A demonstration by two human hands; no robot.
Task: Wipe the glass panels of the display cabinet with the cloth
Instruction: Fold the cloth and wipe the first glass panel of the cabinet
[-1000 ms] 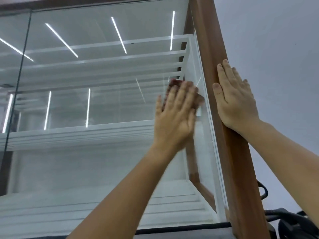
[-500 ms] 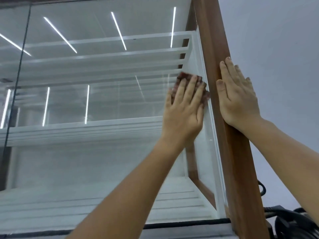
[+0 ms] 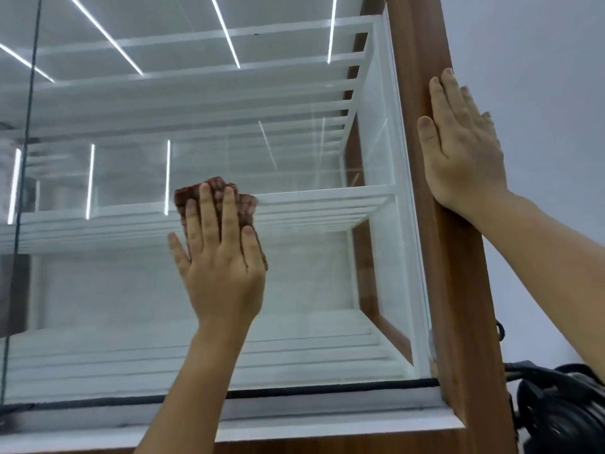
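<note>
Though flat, cloth (image 3: 214,199) under left hand (image 3: 222,267).

The left hand (image 3: 222,257) is raised with its palm pressed flat forward, its fingers (image 3: 208,213) straight, slightly spread and pointing up, pressing on a reddish-brown cloth (image 3: 244,208), and its bare forearm rises from the lower edge of the view to a straight wrist. The right hand (image 3: 461,149) is raised higher and well to the right, open and flat, fingers together and pointing up, thumb alongside, resting on a brown wooden post (image 3: 458,290). Its bare forearm comes in from the right edge, sloping up to the wrist.
</note>
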